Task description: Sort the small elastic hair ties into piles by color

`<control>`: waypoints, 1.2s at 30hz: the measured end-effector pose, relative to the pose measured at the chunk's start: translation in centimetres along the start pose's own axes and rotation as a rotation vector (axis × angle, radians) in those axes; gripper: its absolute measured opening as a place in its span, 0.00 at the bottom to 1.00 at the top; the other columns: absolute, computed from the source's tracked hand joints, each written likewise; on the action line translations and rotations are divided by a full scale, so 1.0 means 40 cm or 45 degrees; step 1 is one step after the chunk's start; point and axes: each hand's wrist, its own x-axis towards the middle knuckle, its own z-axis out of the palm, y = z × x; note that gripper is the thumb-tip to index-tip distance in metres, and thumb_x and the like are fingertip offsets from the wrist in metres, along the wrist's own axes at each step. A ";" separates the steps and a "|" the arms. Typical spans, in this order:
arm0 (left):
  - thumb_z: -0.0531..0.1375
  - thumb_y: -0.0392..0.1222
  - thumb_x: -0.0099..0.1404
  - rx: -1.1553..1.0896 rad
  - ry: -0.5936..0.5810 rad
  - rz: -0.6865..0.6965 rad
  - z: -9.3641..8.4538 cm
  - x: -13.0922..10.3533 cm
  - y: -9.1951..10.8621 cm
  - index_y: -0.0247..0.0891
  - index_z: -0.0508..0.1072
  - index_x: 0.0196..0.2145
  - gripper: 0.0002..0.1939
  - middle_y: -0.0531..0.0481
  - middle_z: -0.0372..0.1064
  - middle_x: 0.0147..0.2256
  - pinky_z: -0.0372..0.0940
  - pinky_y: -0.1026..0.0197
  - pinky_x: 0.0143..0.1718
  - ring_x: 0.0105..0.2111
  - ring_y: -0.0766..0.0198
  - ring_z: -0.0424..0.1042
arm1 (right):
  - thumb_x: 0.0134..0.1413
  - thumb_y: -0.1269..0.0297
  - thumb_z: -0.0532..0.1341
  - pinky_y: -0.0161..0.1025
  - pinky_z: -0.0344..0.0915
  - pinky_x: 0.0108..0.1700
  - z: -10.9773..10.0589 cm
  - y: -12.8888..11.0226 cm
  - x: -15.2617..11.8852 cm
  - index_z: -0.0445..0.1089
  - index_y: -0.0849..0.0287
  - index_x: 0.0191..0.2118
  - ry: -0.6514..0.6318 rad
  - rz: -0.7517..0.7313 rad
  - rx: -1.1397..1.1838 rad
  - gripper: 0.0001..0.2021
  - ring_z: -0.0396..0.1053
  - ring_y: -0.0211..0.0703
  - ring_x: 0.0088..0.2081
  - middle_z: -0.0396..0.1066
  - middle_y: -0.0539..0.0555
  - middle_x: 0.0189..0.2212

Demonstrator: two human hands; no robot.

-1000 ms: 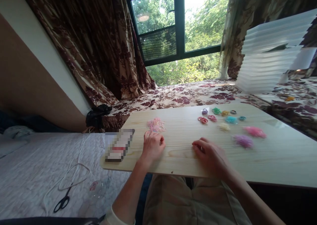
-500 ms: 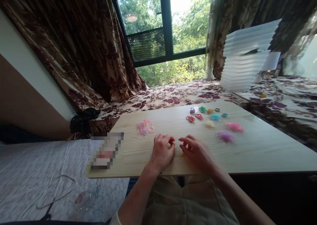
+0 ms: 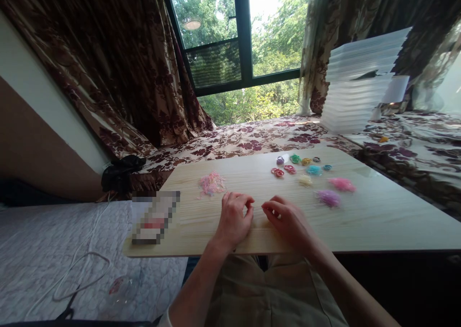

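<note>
My left hand (image 3: pixel 236 215) rests above the pale wooden tabletop (image 3: pixel 201 226), its fingers curled toward the thumb. A short gap away, my right hand (image 3: pixel 286 217) is closed in a pinch of thumb and forefinger. Anything between either set of fingertips is too small to make out. Beyond my left hand lies a loose pile of pink and pastel thin bits (image 3: pixel 212 183). Past my right hand are a purple heap (image 3: pixel 328 198), a pink heap (image 3: pixel 342 185), a cream heap (image 3: pixel 305 181) and a light blue heap (image 3: pixel 313 170) of fine strands or bands.
Small bunches of coloured loops, among them red loops (image 3: pixel 277 172) and green loops (image 3: pixel 295 159), lie near the table's far edge. A pixelated flat item (image 3: pixel 156 219) is at the left. Behind stand a tall stack of white translucent sheets (image 3: pixel 356 91) and a window (image 3: pixel 245 34).
My right hand's thumb and forefinger have come closer together. My left hand has barely shifted, and the piles stay where they were.
</note>
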 end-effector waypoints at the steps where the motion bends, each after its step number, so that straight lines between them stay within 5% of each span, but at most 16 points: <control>1: 0.57 0.32 0.63 0.019 0.016 -0.015 0.000 -0.005 -0.006 0.42 0.74 0.36 0.08 0.50 0.75 0.36 0.56 0.48 0.58 0.44 0.58 0.69 | 0.62 0.61 0.51 0.35 0.61 0.33 0.000 0.001 0.001 0.75 0.54 0.33 0.009 0.001 0.000 0.15 0.68 0.36 0.27 0.73 0.51 0.32; 11: 0.55 0.32 0.63 0.113 0.128 -0.071 0.020 -0.040 -0.044 0.42 0.75 0.38 0.11 0.50 0.75 0.34 0.59 0.49 0.53 0.43 0.56 0.70 | 0.61 0.63 0.52 0.35 0.63 0.34 -0.023 -0.001 -0.025 0.74 0.52 0.34 0.138 0.030 -0.109 0.13 0.71 0.38 0.31 0.75 0.51 0.32; 23: 0.55 0.33 0.63 0.151 0.160 -0.013 0.031 -0.044 -0.054 0.40 0.75 0.37 0.09 0.48 0.75 0.34 0.59 0.47 0.52 0.42 0.54 0.70 | 0.55 0.57 0.54 0.40 0.62 0.30 -0.261 0.207 -0.097 0.76 0.55 0.37 0.383 0.483 -0.494 0.15 0.73 0.46 0.31 0.76 0.56 0.37; 36: 0.56 0.32 0.63 0.141 0.175 -0.012 0.030 -0.045 -0.054 0.40 0.75 0.38 0.09 0.48 0.74 0.35 0.57 0.45 0.54 0.43 0.53 0.69 | 0.53 0.56 0.55 0.40 0.62 0.30 -0.260 0.235 -0.064 0.77 0.57 0.41 0.339 0.562 -0.486 0.17 0.72 0.46 0.30 0.75 0.56 0.34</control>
